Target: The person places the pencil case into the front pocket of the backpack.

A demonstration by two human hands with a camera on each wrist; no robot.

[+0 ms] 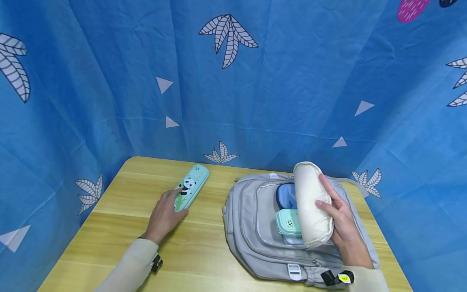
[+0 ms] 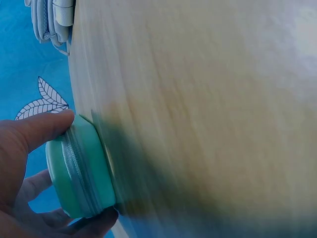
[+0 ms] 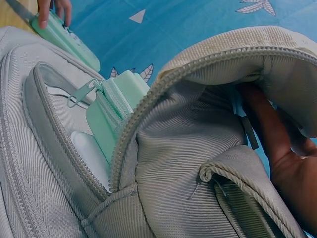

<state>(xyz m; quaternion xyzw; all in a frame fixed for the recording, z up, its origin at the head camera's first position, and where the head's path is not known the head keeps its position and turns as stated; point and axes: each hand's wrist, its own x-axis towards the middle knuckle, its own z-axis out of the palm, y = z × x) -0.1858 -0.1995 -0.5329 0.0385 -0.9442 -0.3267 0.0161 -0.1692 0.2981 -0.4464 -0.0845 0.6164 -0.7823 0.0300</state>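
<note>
My left hand (image 1: 174, 199) grips the near end of a long mint-green pencil case (image 1: 191, 187) with a panda print, which lies flat on the wooden table (image 1: 120, 227). In the left wrist view the thumb (image 2: 47, 128) and fingers pinch the case's (image 2: 81, 171) zipped end. A grey backpack (image 1: 248, 231) lies at the right. My right hand (image 1: 326, 194) holds its front pocket flap (image 1: 310, 202) folded open. Inside the pocket lie a blue case (image 1: 285, 194) and a small mint case (image 1: 288, 222). The right wrist view shows the same flap (image 3: 223, 74) and small mint case (image 3: 116, 111).
Blue patterned cloth (image 1: 255, 101) hangs close around the table's back and both sides. The backpack's straps (image 2: 52, 17) reach the far edge. Bare wood shows between the panda case and the backpack and along the front edge.
</note>
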